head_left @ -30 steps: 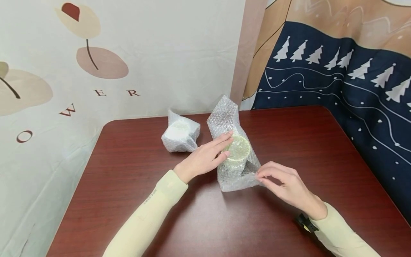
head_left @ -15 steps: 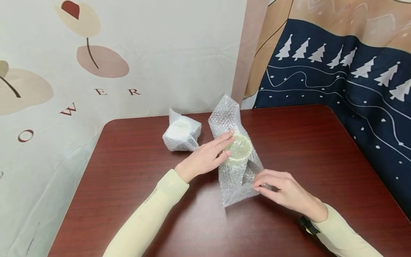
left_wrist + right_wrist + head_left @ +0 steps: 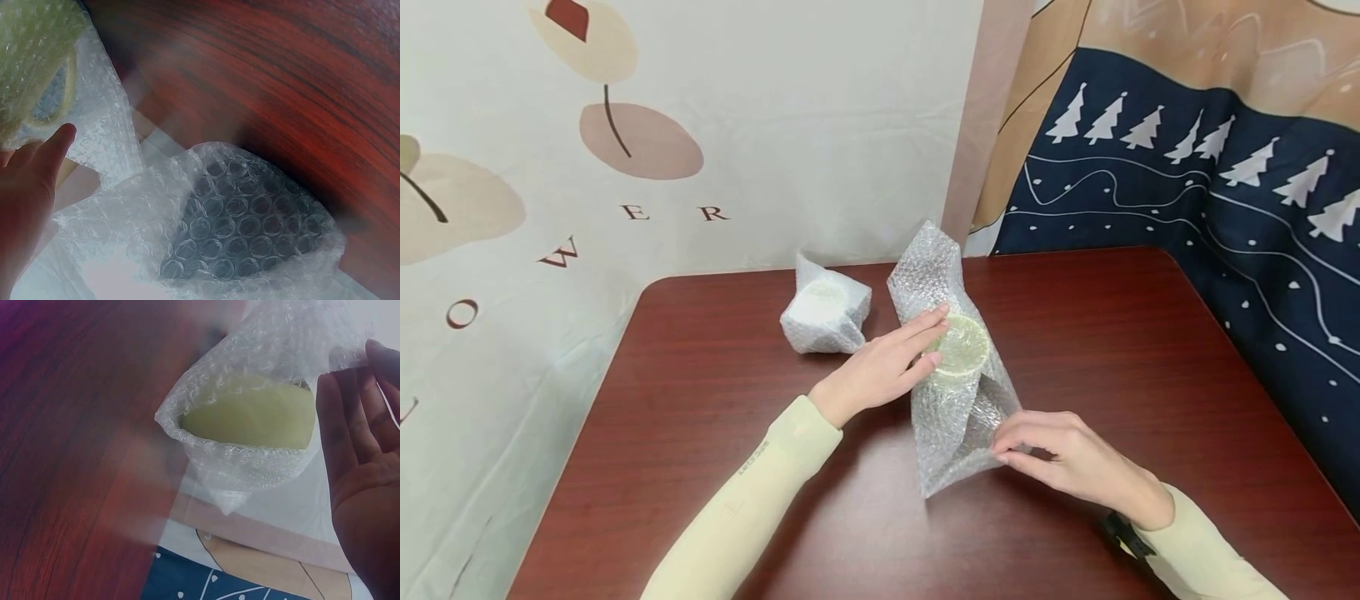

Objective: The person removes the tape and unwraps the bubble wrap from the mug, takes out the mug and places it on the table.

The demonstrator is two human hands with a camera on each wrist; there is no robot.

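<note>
A pale green mug (image 3: pixel 962 344) stands on the table inside a sheet of clear bubble wrap (image 3: pixel 940 417); its handle (image 3: pixel 65 94) shows through the plastic in the left wrist view. My left hand (image 3: pixel 883 364) rests against the mug's near-left rim, fingers extended over the wrap. At the sheet's front right corner, my right hand (image 3: pixel 1063 454) pinches the edge between thumb and fingers. The wrap gapes there, and in the right wrist view the mug's bare side (image 3: pixel 256 419) shows through the opening.
Left of the mug sits a second bubble-wrapped bundle (image 3: pixel 823 317), something white and round inside. The dark red wooden table (image 3: pixel 715 367) ends at printed cloth hangings (image 3: pixel 820 133) at the back and right. The sheet's far end (image 3: pixel 928 258) stands up near the back edge.
My right hand has drawn the wrap's edge toward the front, so the fold has opened wider and its front corner reaches nearer. The left hand stays on the mug.
</note>
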